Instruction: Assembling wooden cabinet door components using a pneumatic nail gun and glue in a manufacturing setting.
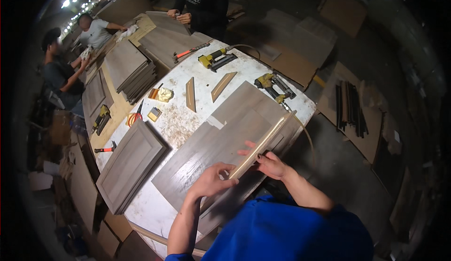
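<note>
A grey wood-grain cabinet door (282,140) stands tilted on its side at the table's near right edge, its long pale, glossy edge facing up. My left hand (212,180) pinches the lower end of that edge between thumb and fingers. Farther up, my right hand (271,164) wraps over the same edge, with fingertips showing on the far side. A flat grey panel (197,160) lies on the white table (176,80) just beyond it. Two short wood strips (190,94) with pale glossy lines rest farther back.
Stacked grey doors (129,167) lie to my left. Two yellow-black nail guns (217,60) with hoses sit at the table's far right. A red-handled hammer (190,52) lies at the back. Several people work beyond, beside a panel stack (129,66). Dark strips (350,108) lie on cardboard at right.
</note>
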Available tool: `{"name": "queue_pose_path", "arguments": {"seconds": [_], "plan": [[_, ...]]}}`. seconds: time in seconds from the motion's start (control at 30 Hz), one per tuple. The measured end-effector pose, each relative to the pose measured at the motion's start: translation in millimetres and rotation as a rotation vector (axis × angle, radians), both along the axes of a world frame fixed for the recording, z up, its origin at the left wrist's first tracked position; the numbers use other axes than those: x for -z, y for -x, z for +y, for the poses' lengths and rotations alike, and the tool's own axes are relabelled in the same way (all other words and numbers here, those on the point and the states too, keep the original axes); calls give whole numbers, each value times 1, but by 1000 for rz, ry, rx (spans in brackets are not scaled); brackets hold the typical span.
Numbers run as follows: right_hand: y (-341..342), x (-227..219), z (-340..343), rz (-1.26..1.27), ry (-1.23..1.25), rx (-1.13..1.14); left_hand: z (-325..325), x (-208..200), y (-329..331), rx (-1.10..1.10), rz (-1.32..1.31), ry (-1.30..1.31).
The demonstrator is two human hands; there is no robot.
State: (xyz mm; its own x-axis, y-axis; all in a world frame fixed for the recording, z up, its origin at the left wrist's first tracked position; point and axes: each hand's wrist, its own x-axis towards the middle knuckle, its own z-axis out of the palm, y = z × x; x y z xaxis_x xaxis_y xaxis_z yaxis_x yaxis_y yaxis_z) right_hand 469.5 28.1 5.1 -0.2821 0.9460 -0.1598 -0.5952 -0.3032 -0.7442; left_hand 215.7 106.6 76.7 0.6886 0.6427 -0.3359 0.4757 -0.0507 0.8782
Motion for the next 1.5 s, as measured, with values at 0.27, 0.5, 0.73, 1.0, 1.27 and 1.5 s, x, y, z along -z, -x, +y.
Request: {"name": "queue_pose_path", "arguments": {"seconds": [0.27, 0.5, 0.73, 1.0, 1.27, 1.5], "plan": [[25, 30, 27, -201, 490, 358, -18, 22, -31, -109, 396, -1061], [49, 16, 72, -172, 739, 337, 11, 63, -18, 63, 621, -1240], [-39, 104, 108, -882, 246, 392, 34, 84, -6, -33, 473, -623], [-104, 93, 195, -1140, 32, 220, 64, 93, -10, -186, 324, -481], [-106, 111, 224, -1296, -56, 220, 101, 115, -14, -309, 266, -347], [-102, 110, 225, -1321, -59, 207, 109, 129, -6, -323, 289, -271]]}}
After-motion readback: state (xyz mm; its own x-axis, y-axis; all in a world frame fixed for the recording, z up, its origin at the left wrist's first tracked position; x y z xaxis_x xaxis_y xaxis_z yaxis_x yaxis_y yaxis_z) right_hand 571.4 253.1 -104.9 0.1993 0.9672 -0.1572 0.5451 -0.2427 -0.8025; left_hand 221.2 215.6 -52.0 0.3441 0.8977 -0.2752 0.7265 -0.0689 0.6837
